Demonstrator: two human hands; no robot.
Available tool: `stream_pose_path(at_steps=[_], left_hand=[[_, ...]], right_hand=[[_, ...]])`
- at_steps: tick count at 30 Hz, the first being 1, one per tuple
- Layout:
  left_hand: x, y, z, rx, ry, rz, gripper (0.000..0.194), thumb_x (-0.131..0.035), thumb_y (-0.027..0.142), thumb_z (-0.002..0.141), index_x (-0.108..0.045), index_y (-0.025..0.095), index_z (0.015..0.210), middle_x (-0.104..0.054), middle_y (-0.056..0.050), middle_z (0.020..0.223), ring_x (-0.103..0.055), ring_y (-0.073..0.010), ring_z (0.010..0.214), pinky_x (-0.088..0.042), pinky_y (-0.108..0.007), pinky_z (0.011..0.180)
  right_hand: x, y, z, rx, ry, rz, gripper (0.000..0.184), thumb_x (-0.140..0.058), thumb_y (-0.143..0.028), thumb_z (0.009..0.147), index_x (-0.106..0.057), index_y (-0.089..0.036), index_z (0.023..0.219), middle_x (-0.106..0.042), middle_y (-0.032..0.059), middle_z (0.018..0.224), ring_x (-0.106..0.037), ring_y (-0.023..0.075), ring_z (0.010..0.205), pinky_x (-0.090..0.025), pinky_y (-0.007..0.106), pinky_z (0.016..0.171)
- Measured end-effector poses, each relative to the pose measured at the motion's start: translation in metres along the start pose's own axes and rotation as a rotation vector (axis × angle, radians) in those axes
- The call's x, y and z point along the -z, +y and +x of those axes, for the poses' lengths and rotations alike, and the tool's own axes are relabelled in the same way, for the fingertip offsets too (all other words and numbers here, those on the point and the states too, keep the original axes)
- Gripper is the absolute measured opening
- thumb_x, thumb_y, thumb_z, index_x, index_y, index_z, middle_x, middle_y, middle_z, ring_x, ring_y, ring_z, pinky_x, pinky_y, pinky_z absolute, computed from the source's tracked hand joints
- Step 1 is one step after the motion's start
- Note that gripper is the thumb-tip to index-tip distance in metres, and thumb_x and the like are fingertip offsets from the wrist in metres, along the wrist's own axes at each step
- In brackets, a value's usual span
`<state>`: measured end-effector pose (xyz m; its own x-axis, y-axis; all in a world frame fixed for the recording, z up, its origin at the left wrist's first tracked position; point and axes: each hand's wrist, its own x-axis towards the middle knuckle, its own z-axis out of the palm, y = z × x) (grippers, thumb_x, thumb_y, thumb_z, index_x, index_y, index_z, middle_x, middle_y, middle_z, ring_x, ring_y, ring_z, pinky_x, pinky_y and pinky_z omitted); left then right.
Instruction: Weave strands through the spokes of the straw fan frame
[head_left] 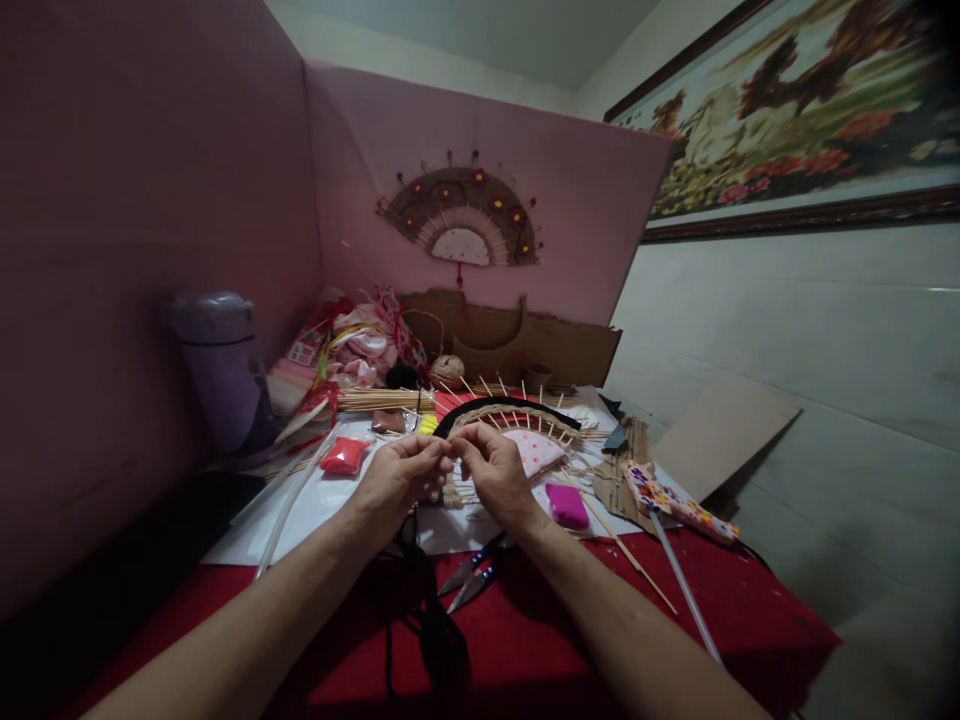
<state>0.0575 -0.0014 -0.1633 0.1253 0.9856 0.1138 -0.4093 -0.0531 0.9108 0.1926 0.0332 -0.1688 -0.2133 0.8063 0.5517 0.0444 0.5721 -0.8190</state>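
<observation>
My left hand (401, 475) and my right hand (495, 475) meet at the fingertips, both closed in a pinch. What lies between the fingertips is too small to make out. Black yarn (439, 620) hangs from below my left hand and trails over the table's front. Just behind the hands lies a half-made fan (517, 412) of thin sticks, with a black woven band and a tan braided band along its arc. Its inner part is white cloth with pink dots (531, 450). My fingers hide the fan's left end.
Blue-handled scissors (469, 575) lie on the red cloth (585, 650) in front. Beside the fan are a red clay packet (345, 456), a magenta one (567, 506) and a glue gun (667, 500). A purple bottle (221, 375) stands left; a finished fan (465, 215) hangs behind.
</observation>
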Motion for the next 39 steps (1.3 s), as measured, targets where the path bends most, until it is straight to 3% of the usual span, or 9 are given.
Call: stream_pose_path(at_steps=[8,16,21,25,29,39], left_hand=[[-0.0016,-0.0028,0.0016,0.028,0.020,0.004,0.019,-0.071,0.025,0.066,-0.065,0.009,0.074,-0.061,-0.004,0.065,-0.051,-0.0074,0.049,-0.039,-0.018,0.045],[-0.0014,-0.0018,0.0009,0.046,-0.007,-0.121,0.012,-0.069,0.018,0.068,-0.062,0.011,0.075,-0.060,-0.004,0.066,-0.053,-0.0089,0.055,-0.042,-0.019,0.049],[0.0001,-0.0016,0.0029,0.045,-0.060,-0.185,0.009,-0.065,0.017,0.071,-0.059,0.011,0.071,-0.058,-0.004,0.066,-0.053,-0.0084,0.057,-0.043,-0.019,0.054],[0.0006,-0.0003,0.0035,0.040,-0.016,-0.210,0.008,-0.066,0.012,0.068,-0.061,0.011,0.074,-0.059,-0.004,0.067,-0.054,-0.0085,0.059,-0.044,-0.018,0.055],[-0.0003,0.0024,0.0016,0.008,0.004,-0.229,0.019,-0.068,0.003,0.063,-0.063,0.011,0.079,-0.061,-0.002,0.069,-0.056,-0.0084,0.062,-0.045,-0.018,0.059],[0.0015,0.0010,0.0021,0.000,0.091,-0.247,0.021,-0.066,0.000,0.063,-0.063,0.011,0.080,-0.064,-0.004,0.072,-0.061,-0.0100,0.066,-0.049,-0.019,0.063]], right_hand=[[0.0006,-0.0047,-0.0036,0.089,0.044,-0.199,0.012,-0.054,-0.024,0.078,-0.057,-0.019,0.067,-0.057,0.0008,0.065,-0.051,0.0140,0.063,-0.038,0.026,0.060],[0.0036,-0.0008,0.0015,0.006,0.127,-0.080,0.012,-0.048,-0.026,0.081,-0.049,-0.020,0.070,-0.050,-0.0014,0.062,-0.046,0.0127,0.057,-0.036,0.024,0.052],[0.0014,-0.0024,-0.0014,0.062,0.057,-0.031,0.012,-0.049,-0.028,0.082,-0.051,-0.020,0.072,-0.051,-0.0013,0.066,-0.046,0.0120,0.058,-0.037,0.024,0.055],[0.0001,-0.0024,-0.0036,0.085,0.023,-0.047,0.013,-0.048,-0.028,0.083,-0.053,-0.020,0.073,-0.052,-0.0009,0.067,-0.046,0.0120,0.059,-0.038,0.024,0.056],[-0.0001,-0.0035,-0.0036,0.072,0.002,-0.043,0.013,-0.049,-0.027,0.082,-0.054,-0.020,0.072,-0.052,-0.0010,0.066,-0.046,0.0121,0.059,-0.038,0.024,0.056],[0.0003,-0.0052,-0.0033,0.059,-0.031,-0.035,0.011,-0.054,-0.028,0.079,-0.058,-0.020,0.073,-0.055,0.0000,0.066,-0.049,0.0130,0.061,-0.039,0.024,0.055]])
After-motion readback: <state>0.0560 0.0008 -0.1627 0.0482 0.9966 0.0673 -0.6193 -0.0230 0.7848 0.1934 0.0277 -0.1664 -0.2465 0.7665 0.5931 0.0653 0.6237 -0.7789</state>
